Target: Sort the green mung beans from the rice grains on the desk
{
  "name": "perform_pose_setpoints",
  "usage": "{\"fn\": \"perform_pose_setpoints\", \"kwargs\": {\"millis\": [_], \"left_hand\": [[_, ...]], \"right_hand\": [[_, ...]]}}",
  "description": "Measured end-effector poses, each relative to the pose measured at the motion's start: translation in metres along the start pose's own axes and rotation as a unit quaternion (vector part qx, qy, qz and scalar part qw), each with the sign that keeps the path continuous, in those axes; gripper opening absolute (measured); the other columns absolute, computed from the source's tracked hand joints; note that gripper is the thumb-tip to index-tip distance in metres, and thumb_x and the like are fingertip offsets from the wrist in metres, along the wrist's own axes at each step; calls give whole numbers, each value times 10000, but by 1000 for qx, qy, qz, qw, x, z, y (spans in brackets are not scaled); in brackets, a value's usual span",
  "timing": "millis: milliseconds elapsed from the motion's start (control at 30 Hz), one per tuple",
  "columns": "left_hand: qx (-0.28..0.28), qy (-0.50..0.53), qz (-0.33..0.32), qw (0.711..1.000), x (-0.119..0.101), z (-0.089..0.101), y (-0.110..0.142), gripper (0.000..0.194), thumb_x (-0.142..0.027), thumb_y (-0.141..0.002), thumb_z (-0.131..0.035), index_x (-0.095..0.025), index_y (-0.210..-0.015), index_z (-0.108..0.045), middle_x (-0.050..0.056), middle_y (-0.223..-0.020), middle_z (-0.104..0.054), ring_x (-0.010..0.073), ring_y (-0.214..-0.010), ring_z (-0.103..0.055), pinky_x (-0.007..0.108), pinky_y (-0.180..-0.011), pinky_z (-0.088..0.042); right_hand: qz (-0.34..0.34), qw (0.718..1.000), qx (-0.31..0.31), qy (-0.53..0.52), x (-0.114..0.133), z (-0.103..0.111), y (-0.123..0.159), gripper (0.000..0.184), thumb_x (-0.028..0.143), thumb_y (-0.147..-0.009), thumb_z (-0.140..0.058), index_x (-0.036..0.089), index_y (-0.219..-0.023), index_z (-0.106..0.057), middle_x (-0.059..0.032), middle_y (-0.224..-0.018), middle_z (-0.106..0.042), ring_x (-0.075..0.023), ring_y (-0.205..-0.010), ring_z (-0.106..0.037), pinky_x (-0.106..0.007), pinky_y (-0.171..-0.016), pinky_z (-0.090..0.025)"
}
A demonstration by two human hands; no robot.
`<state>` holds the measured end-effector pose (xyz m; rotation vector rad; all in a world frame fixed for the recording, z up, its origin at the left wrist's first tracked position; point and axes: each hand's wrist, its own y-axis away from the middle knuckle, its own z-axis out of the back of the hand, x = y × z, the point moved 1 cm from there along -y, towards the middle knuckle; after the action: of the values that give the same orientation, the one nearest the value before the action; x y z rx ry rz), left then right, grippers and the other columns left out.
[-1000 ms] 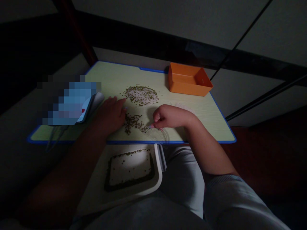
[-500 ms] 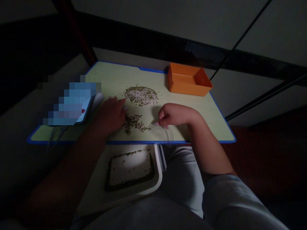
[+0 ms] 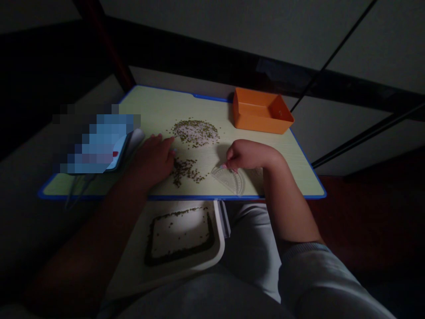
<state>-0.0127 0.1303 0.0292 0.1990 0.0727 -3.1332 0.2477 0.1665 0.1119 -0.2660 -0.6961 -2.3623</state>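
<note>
My right hand [image 3: 244,155] pinches the curved edge of a clear plastic protractor [image 3: 229,180], which is held low over the tabletop [image 3: 152,104]. To its left lies a loose scatter of small green beans [image 3: 187,171]. My left hand [image 3: 154,155] rests on the table with its fingers stretched, the fingertips beside that scatter. Farther back sits a larger pile of green beans mixed with pale grains [image 3: 195,132]. Below the table edge, a white plastic tub [image 3: 217,254] has dark beans gathered along the edges of its floor.
An orange open box [image 3: 260,119] stands at the table's back right corner. On the left, a phone or tablet [image 3: 113,159] with a lit, partly blurred screen stands propped, a thin cable [image 3: 78,188] near it. Blue edging [image 3: 282,196] borders the table.
My right hand has shifted slightly to the right with the protractor, away from the scattered beans. My left hand stays in place.
</note>
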Motion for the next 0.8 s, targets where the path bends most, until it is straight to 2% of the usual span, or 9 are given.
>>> {"fn": "perform_pose_setpoints", "kwargs": {"millis": [200, 300, 400, 500, 600, 800], "left_hand": [[-17, 7, -11, 1000, 5, -4, -2, 612, -334, -1051, -331, -125, -1602, -496, 182, -1671, -525, 324, -1611, -419, 500, -1331, -341], [-16, 7, -16, 1000, 6, -5, -3, 606, -329, -1054, -336, -121, -1600, -494, 186, -1668, -527, 339, -1609, -422, 516, -1327, -348], [-11, 9, -19, 1000, 4, -4, -2, 606, -316, -1057, -333, -66, -1584, -496, 239, -1673, -500, 367, -1608, -419, 539, -1328, -341], [-15, 13, -16, 1000, 3, -3, -1, 601, -308, -1056, -345, -64, -1582, -499, 251, -1673, -496, 373, -1608, -418, 554, -1325, -349], [-19, 13, -13, 1000, 4, -3, -1, 592, -318, -1061, -350, -114, -1597, -497, 210, -1675, -512, 357, -1612, -416, 552, -1323, -360], [-16, 18, -15, 1000, 5, -5, -2, 592, -311, -1064, -350, -59, -1581, -490, 243, -1687, -479, 371, -1615, -404, 558, -1332, -331]], "right_hand": [[3, 1000, -24, -5, -5, 2, 2, 288, 246, -993, -661, 99, -783, -793, -16, -646, -684, -124, -617, -513, -266, -666, -357], [42, 998, -20, -53, -8, 1, 2, 291, 261, -981, -668, 120, -746, -766, -8, -651, -680, -126, -635, -531, -260, -682, -379], [93, 991, 8, -97, -10, -2, 0, 307, 287, -962, -682, 142, -697, -734, 1, -650, -679, -131, -658, -572, -260, -708, -406], [122, 986, 28, -108, -10, -5, -3, 316, 296, -949, -697, 151, -669, -715, 13, -628, -661, -129, -648, -571, -261, -701, -407], [91, 992, 27, -83, -8, -6, -6, 302, 259, -950, -701, 145, -671, -722, 3, -628, -672, -128, -635, -556, -265, -691, -394], [19, 999, -21, -26, -5, -3, -4, 274, 217, -972, -696, 124, -724, -767, -4, -639, -673, -118, -619, -525, -272, -698, -359]]}}
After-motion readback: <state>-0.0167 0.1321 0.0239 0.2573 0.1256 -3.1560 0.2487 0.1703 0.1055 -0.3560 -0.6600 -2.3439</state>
